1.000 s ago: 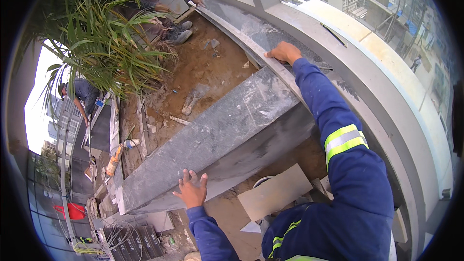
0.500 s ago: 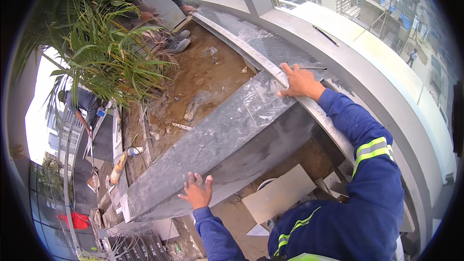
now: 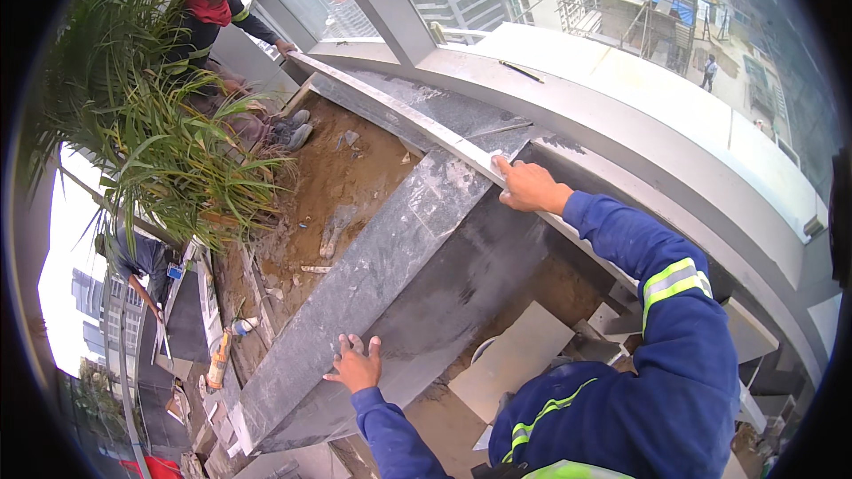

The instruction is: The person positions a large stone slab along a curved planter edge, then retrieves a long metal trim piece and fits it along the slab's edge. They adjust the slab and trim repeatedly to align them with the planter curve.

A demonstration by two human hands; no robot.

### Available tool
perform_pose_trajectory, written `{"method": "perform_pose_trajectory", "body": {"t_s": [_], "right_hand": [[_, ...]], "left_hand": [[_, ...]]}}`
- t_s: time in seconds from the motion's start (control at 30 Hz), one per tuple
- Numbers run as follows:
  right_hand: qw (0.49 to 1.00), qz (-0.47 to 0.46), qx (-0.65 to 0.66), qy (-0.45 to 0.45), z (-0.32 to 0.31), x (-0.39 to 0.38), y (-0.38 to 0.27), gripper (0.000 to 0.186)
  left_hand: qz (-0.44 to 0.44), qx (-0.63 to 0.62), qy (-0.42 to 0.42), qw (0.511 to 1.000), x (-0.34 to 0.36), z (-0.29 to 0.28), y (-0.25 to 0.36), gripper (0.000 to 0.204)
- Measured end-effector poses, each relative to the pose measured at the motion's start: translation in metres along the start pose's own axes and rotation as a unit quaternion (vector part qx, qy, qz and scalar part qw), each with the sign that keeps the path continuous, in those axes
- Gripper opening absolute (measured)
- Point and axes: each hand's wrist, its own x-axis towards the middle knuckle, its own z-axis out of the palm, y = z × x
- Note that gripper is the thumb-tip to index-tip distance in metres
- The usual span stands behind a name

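My right hand (image 3: 530,184) is closed over a long, pale straightedge bar (image 3: 390,105), with its fingers bent over the near edge. The bar runs across the end of a grey stone-clad planter wall (image 3: 355,288) and continues under my right forearm. My left hand (image 3: 358,364) is at the near upper edge of that wall, fingers spread and nothing in them. Whether its palm presses on the stone is hidden. At the bar's far end, a co-worker's hand (image 3: 286,48) is on it.
Brown soil (image 3: 333,177) fills the planter beyond the wall, beside a leafy palm (image 3: 169,133). An orange power tool (image 3: 217,362) lies at the left. Below me is a loose tile (image 3: 510,359). Another person (image 3: 142,262) bends at the far left. Windows and a white ledge (image 3: 612,80) line the right.
My right hand's fingers have gone from spread to bent over the bar. The view has shifted right, so the scene sits further left. The co-worker's head has come further into view.
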Motion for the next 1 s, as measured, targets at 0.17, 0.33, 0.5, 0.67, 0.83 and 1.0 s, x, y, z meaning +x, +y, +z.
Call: {"method": "perform_pose_trajectory", "body": {"t_s": [0.17, 0.33, 0.5, 0.67, 0.83, 1.0], "right_hand": [[0.998, 0.018, 0.026, 0.057, -0.013, -0.036, -0.009, 0.076], [0.994, 0.011, -0.011, 0.106, -0.029, -0.091, -0.032, 0.07], [0.99, 0.069, -0.018, 0.125, -0.051, -0.163, -0.061, 0.058], [0.979, 0.109, -0.067, 0.156, -0.061, -0.265, -0.087, 0.044], [0.972, 0.129, -0.086, 0.177, -0.067, -0.381, -0.121, 0.046], [0.963, 0.17, -0.113, 0.175, -0.067, -0.489, -0.157, 0.053]], "left_hand": [[0.03, 0.03, -0.01, 0.999, 0.006, 0.001, -0.008, 0.071], [0.066, 0.062, -0.01, 0.996, 0.007, -0.004, -0.011, 0.074], [0.136, 0.034, -0.008, 0.99, 0.0, -0.024, -0.024, 0.079], [0.256, 0.113, -0.016, 0.96, 0.0, -0.027, -0.027, 0.082], [0.448, -0.331, -0.096, 0.825, -0.017, -0.006, 0.047, 0.097], [0.343, -0.658, -0.427, 0.517, -0.063, -0.015, 0.152, 0.098]]}}
